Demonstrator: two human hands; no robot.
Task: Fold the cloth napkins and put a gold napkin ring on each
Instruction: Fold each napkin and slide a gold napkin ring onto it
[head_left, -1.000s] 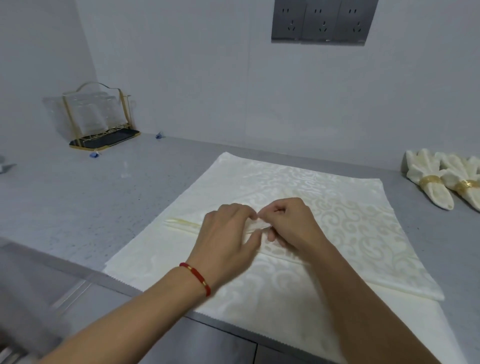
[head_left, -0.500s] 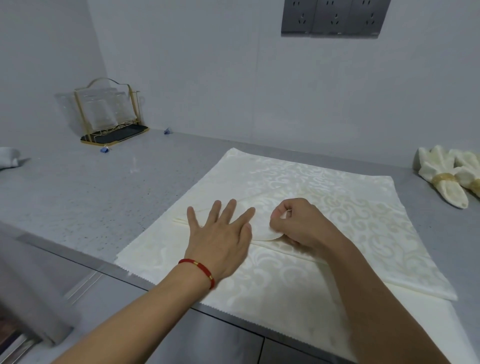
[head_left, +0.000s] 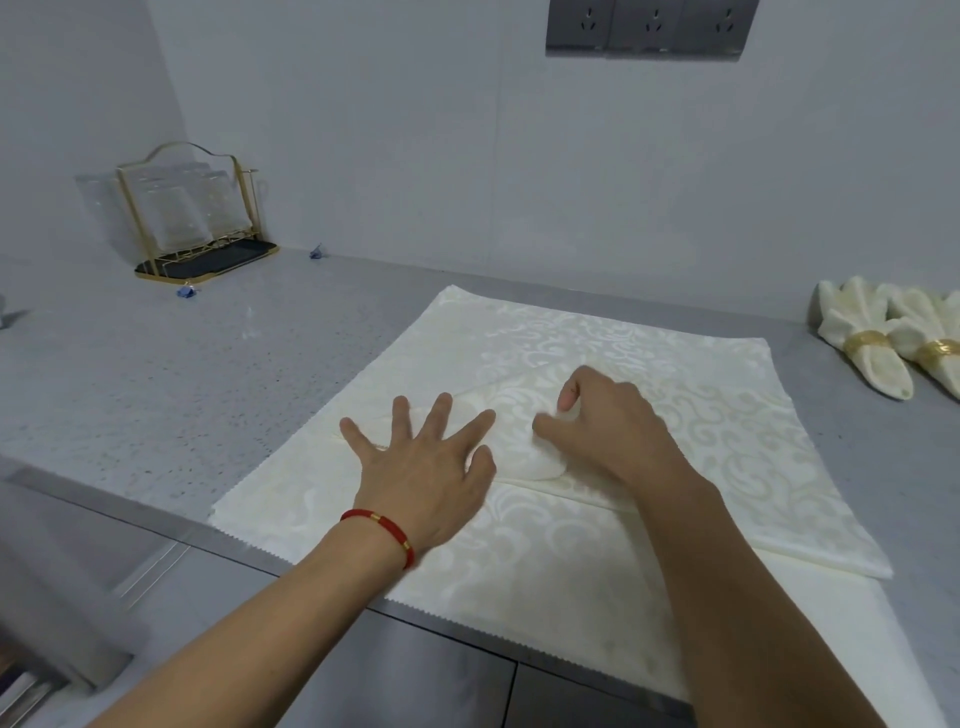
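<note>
A cream damask napkin (head_left: 613, 525) lies spread on the grey counter, on top of another napkin whose edge shows at the lower right. A folded pleat of it runs across the middle under both hands. My left hand (head_left: 423, 467) lies flat on the pleat with fingers spread, a red bracelet on the wrist. My right hand (head_left: 602, 423) is curled and pinches the raised fold of the napkin beside the left hand. Two folded napkins (head_left: 865, 343) with gold rings (head_left: 866, 340) lie at the far right.
A gold wire rack (head_left: 192, 213) with clear plates stands at the back left on a black tray. Two small blue clips (head_left: 186, 292) lie near it. Wall sockets (head_left: 649, 26) sit above. The counter's front edge (head_left: 130, 506) runs close to my arms.
My left hand has let go of the pleat and now lies flat with spread fingers. My right hand still pinches the fold, which has grown wider.
</note>
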